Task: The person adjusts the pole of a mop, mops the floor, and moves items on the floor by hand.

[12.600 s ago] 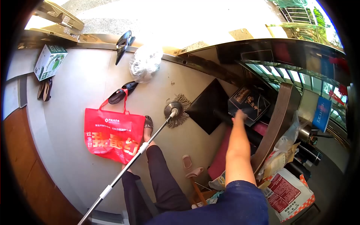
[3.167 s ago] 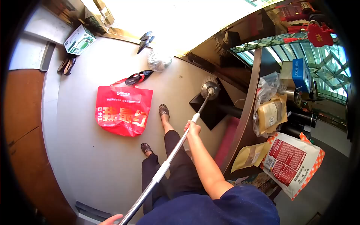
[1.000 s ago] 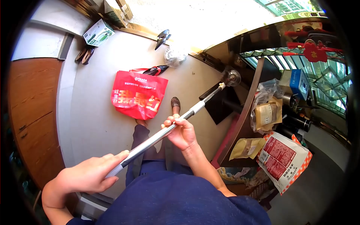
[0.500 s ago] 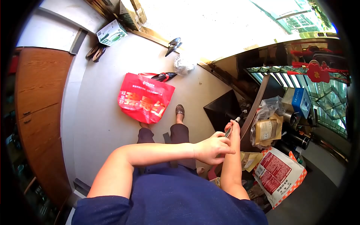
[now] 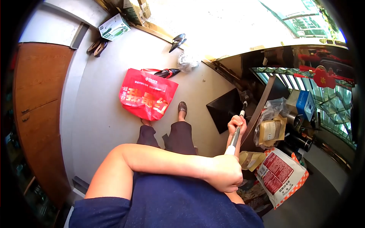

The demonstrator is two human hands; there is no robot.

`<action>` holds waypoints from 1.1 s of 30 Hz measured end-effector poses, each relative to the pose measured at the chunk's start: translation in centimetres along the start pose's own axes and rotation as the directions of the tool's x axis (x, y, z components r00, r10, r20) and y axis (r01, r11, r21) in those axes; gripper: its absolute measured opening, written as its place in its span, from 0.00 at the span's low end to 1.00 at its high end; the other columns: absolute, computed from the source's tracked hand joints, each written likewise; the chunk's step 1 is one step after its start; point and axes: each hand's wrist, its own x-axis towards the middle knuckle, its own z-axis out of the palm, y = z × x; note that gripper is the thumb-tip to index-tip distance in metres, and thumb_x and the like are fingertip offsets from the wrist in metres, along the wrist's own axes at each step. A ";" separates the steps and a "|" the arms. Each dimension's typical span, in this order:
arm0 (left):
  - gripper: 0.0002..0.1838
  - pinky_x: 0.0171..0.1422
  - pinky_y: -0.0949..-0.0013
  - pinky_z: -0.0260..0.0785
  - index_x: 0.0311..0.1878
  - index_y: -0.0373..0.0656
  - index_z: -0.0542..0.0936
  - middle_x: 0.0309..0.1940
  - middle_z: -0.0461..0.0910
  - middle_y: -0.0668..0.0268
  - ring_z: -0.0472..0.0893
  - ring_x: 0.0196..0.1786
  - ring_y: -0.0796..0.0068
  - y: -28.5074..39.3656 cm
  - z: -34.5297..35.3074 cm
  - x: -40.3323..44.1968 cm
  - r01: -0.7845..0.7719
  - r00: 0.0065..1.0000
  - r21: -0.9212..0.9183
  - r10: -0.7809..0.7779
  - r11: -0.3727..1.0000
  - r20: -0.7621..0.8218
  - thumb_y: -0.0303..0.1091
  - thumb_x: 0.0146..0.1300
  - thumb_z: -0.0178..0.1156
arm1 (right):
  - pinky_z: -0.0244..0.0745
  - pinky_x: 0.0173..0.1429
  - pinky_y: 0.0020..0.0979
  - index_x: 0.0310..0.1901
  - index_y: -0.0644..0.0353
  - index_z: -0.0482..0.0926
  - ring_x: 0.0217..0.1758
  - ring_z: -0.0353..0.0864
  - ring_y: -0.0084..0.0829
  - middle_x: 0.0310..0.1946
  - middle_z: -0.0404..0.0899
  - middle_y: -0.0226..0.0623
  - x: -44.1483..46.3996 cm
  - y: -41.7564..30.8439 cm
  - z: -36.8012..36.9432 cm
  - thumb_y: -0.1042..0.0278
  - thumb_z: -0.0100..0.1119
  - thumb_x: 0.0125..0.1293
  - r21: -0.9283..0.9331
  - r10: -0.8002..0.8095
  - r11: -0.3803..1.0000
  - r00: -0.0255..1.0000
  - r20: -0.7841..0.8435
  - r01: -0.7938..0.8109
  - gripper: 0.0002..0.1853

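Observation:
A long pole with a silver shaft, white sections and a dark far end slants away from my body on the right. My right hand is wrapped around its middle. At the near end, my left hand is closed in a fist around the white part; the tip is hidden by the hand. The far end of the pole reaches down near a black, flat, diamond-shaped piece on the floor; I cannot tell whether they join.
A red shopping bag stands before my feet. Black shoes, a clear plastic bundle and a green-white box lie beyond. At right, a white-red food bag, brown packets and a blue box crowd together.
My left hand has moved down and closed on the pole's near end. The pole now extends longer between my hands, and my right hand has turned around it.

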 end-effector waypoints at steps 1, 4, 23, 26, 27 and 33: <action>0.15 0.30 0.67 0.60 0.10 0.43 0.70 0.06 0.67 0.64 0.69 0.15 0.65 0.5 -0.2 0.0 0.000 0.999 0.040 -0.002 0.999 0.051 0.41 0.45 0.53 | 0.63 0.17 0.17 0.14 0.57 0.60 0.13 0.61 0.19 0.10 0.59 0.26 0.0 0.1 -0.4 0.76 0.45 0.53 0.030 -0.003 1.000 1.000 0.026 0.002 0.12; 0.16 0.30 0.69 0.60 0.11 0.44 0.71 0.06 0.67 0.64 0.69 0.14 0.65 1.5 -0.1 -1.0 0.011 0.990 0.091 -0.024 0.996 0.139 0.42 0.47 0.52 | 0.63 0.17 0.17 0.13 0.57 0.60 0.14 0.61 0.19 0.11 0.60 0.26 -0.6 1.5 -0.9 0.77 0.45 0.53 0.031 -0.013 0.999 0.998 0.058 0.011 0.13; 0.16 0.22 0.71 0.56 0.14 0.45 0.64 0.03 0.61 0.71 0.66 0.10 0.70 14.0 -2.1 -9.3 -0.059 0.997 0.090 0.054 0.994 0.051 0.39 0.52 0.53 | 0.67 0.24 0.17 0.15 0.58 0.61 0.19 0.63 0.17 0.13 0.60 0.25 -5.1 17.3 1.0 0.74 0.44 0.55 0.021 0.339 0.938 0.930 0.146 -0.345 0.12; 0.09 0.25 0.72 0.57 0.30 0.37 0.73 0.12 0.64 0.71 0.66 0.16 0.75 17.0 -5.2 -12.0 -0.240 0.968 -0.087 0.245 0.967 0.055 0.33 0.52 0.56 | 0.70 0.28 0.23 0.16 0.58 0.62 0.20 0.64 0.19 0.14 0.62 0.26 -6.7 21.3 3.5 0.74 0.45 0.54 0.023 0.436 0.900 0.900 0.021 -0.436 0.11; 0.09 0.28 0.69 0.57 0.26 0.39 0.71 0.11 0.63 0.68 0.66 0.18 0.70 18.5 -5.8 -13.0 -0.232 0.973 -0.054 0.232 0.971 0.001 0.35 0.54 0.51 | 0.70 0.30 0.23 0.17 0.59 0.63 0.21 0.65 0.20 0.15 0.63 0.27 -7.2 22.7 4.0 0.73 0.45 0.55 -0.029 0.430 0.903 0.903 0.016 -0.430 0.10; 0.04 0.29 0.75 0.65 0.25 0.36 0.77 0.10 0.65 0.71 0.68 0.15 0.79 23.9 -9.0 -17.3 -0.097 0.991 0.008 0.097 0.995 -0.091 0.23 0.51 0.53 | 0.72 0.38 0.31 0.27 0.60 0.69 0.32 0.74 0.29 0.24 0.72 0.34 -11.0 25.9 5.4 0.69 0.47 0.58 -0.434 0.292 0.848 0.951 -0.098 -0.305 0.05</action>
